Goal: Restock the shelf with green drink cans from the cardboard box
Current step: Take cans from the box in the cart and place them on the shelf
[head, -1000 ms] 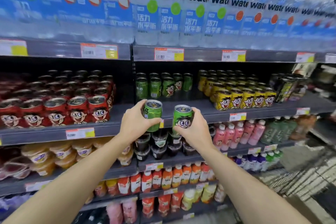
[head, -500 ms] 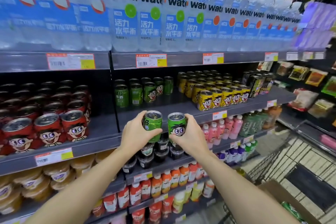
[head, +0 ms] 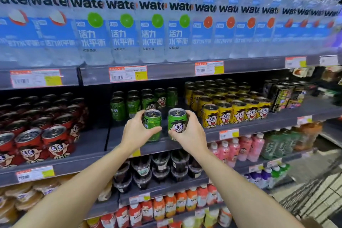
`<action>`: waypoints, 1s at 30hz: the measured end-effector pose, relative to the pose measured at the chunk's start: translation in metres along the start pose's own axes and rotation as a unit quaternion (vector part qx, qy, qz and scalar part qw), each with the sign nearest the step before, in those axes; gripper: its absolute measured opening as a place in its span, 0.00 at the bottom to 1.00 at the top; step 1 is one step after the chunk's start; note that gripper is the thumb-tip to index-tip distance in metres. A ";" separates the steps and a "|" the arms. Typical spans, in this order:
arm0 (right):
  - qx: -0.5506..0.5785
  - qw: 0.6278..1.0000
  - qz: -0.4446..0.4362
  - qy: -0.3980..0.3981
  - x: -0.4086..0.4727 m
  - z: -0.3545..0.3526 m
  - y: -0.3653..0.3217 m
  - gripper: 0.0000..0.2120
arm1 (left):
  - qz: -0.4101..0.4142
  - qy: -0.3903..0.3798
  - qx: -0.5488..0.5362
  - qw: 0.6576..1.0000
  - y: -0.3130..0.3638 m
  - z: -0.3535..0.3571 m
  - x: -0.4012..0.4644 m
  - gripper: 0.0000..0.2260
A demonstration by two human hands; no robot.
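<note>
Leftmost, glossy red cans [head: 31, 144] with a cartoon face stand in rows on the grey metal shelf [head: 88, 146]. Centre, the left hand [head: 136, 134] wraps a smooth green cylindrical can [head: 153, 125], upright at the shelf's front edge; whether its base touches the shelf cannot be told. Just beside it, apart, the right hand [head: 190, 135] grips a second green can [head: 177, 122], face print outward. Behind both, stocked green cans [head: 133, 104] stand deeper on the same shelf. Rightward, yellow cans [head: 231, 112] fill the shelf. Above, clear plastic water bottles [head: 153, 24] line the upper shelf.
</note>
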State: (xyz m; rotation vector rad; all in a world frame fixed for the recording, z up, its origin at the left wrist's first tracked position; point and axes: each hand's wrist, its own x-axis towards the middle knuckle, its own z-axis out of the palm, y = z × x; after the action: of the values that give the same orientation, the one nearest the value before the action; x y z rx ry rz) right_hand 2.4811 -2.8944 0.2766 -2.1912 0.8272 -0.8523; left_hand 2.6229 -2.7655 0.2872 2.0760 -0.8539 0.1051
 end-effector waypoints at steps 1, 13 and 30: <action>0.004 1.000 -0.002 -0.003 0.006 -0.001 0.004 0.41 | -0.005 0.005 0.001 1.000 0.003 0.006 0.002 0.38; 0.050 0.998 -0.015 -0.042 0.054 -0.010 0.043 0.43 | -0.060 0.023 0.001 0.998 0.017 0.050 0.010 0.39; 0.094 0.994 -0.025 -0.047 0.072 0.009 0.071 0.40 | -0.076 0.005 -0.037 0.996 0.021 0.085 0.028 0.39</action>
State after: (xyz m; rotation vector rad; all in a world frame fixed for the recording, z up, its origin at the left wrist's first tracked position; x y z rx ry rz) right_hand 2.5080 -2.9868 0.2436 -2.0764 0.6239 -0.8105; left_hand 2.6120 -2.8524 0.2586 2.0613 -0.6813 0.0025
